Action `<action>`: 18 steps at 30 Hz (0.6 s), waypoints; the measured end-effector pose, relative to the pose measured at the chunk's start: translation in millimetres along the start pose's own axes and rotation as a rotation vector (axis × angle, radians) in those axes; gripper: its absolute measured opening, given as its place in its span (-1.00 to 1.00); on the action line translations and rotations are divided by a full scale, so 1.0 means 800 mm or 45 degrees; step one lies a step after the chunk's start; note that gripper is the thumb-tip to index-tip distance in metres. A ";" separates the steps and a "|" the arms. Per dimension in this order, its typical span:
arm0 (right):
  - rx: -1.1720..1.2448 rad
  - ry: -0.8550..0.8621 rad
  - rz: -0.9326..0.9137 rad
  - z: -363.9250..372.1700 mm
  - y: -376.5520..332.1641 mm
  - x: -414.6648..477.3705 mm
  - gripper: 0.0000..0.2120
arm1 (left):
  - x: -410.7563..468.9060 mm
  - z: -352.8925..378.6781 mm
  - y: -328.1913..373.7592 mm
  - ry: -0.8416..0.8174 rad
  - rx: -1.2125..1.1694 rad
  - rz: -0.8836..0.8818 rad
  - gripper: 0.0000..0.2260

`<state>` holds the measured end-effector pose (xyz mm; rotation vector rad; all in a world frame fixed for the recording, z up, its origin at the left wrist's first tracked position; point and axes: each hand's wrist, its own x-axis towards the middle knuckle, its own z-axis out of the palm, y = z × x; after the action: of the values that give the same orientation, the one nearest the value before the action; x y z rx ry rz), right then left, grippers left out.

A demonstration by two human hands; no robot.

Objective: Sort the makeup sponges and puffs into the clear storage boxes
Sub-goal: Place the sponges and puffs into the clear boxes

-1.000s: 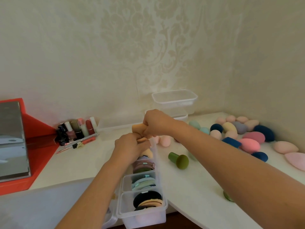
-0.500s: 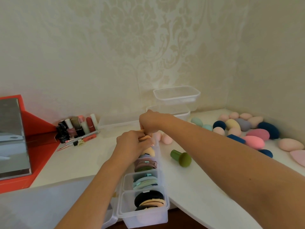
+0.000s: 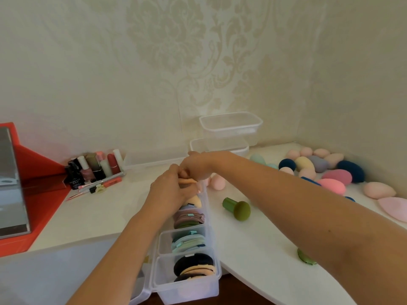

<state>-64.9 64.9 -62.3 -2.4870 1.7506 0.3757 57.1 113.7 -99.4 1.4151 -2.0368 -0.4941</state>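
1. My right grip [image 3: 196,166] pinches the peach puff [image 3: 187,181] from above. My left grip [image 3: 171,190] has its fingers curled on the puff's near edge. The puff sits at the mouth of the far compartment of the divided box [image 3: 211,280] and is not yet seated.
2. Risk: that compartment looks full. Forcing the puff in could pop its neighbours out.
3. Risk: the box's near end seems to overhang the desk [image 3: 259,243]. A hard push or drag could tip it off.
4. Risk: my right forearm passes near the green mushroom sponge [image 3: 236,209]. A careless sweep would roll it.
5. Counts:
   - One divided box, four compartments showing.
   - Two empty clear boxes [image 3: 231,124], stacked at the wall.
   - Two mushroom sponges, one half hidden behind my arm.
   - About eighteen loose egg sponges [image 3: 337,176]. They overlap, so the count is not firm.
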 end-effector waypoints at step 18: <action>0.473 0.335 0.040 -0.037 0.025 -0.071 -0.77 | 0.004 -0.001 0.002 0.066 0.117 0.103 -0.70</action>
<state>-96.8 103.8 -18.5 -2.3215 1.7516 -0.2672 55.6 111.1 -97.0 1.3774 -2.0890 -0.3304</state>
